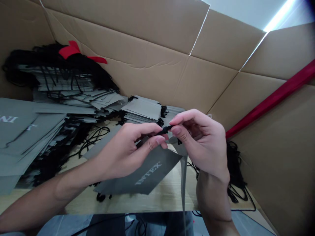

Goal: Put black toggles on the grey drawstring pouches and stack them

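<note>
Near the middle of the view, my left hand (133, 147) pinches a black cord (165, 130) between thumb and fingers. My right hand (203, 141) pinches the same cord just to the right, with thumb and forefinger. A dark knot-like lump shows between the two sets of fingertips. Under and behind my hands lies a grey sheet (150, 173) printed INTEX. A thin grey strip (183, 183) hangs down below my right hand past the table edge. The rest of the cord is partly hidden by my fingers.
Grey printed pieces with black cords (31, 131) pile up at the left, beside a stack (142, 109) at the back. Cardboard walls (152, 49) surround the wooden table (162, 200). More black cords (233, 167) lie at the right, below a red band (273, 96).
</note>
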`<state>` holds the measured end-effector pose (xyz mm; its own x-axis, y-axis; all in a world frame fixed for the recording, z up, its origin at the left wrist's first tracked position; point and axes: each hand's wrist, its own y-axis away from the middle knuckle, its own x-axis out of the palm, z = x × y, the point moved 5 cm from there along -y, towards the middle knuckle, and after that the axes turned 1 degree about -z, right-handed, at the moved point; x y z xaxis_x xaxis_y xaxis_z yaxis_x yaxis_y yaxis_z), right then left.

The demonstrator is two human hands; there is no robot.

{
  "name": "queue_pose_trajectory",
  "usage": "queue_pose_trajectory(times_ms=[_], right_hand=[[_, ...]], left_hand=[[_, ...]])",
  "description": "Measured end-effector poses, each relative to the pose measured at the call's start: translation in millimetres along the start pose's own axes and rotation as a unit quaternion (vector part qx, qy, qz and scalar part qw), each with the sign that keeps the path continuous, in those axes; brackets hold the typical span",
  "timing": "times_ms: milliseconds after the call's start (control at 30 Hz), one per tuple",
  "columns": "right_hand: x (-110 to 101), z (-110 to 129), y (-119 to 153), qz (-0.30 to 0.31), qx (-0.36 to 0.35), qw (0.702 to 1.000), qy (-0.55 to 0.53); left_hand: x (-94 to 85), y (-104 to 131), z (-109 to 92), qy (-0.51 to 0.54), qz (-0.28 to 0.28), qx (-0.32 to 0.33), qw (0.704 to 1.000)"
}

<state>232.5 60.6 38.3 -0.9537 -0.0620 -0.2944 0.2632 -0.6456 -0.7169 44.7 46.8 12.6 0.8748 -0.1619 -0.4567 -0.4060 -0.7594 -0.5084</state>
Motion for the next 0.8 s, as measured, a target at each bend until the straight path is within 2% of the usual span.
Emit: queue_pose_trajectory(times_ms=[300, 433, 500, 567, 633, 700, 800], right_hand=[[3.7, -1.8, 0.5, -0.017, -0.013, 0.998, 0.052], [3.4, -5.8, 0.0, -0.003, -0.01, 1.0, 0.012], [5.1, -7.6, -0.6, 0.008, -0.004, 0.999, -0.033], [8.0, -8.8, -1.2, 0.016, -0.001, 0.998, -0.061], [8.8, -8.7, -2.0, 0.007, -0.01, 0.998, -0.065], [4.7, -8.4, -3.1, -0.02, -0.02, 0.999, -0.042], [-12.5, -6.7, -5.1, -0.086, -0.026, 0.996, 0.028]], left_hand=[[8.8, 7.3, -9.3, -0.148, -0.038, 0.105, 0.983], [8.9, 9.9, -13.7, -0.153, -0.019, 0.139, 0.978], [7.4, 10.5, -17.2, -0.131, 0.016, 0.146, 0.98], [5.0, 10.0, -19.0, -0.097, 0.049, 0.129, 0.986], [1.4, 8.1, -17.8, -0.078, 0.059, 0.095, 0.991], [-2.9, 5.4, -11.9, -0.065, 0.051, 0.043, 0.996], [-6.7, 2.1, 0.4, -0.022, 0.056, -0.023, 0.998]])
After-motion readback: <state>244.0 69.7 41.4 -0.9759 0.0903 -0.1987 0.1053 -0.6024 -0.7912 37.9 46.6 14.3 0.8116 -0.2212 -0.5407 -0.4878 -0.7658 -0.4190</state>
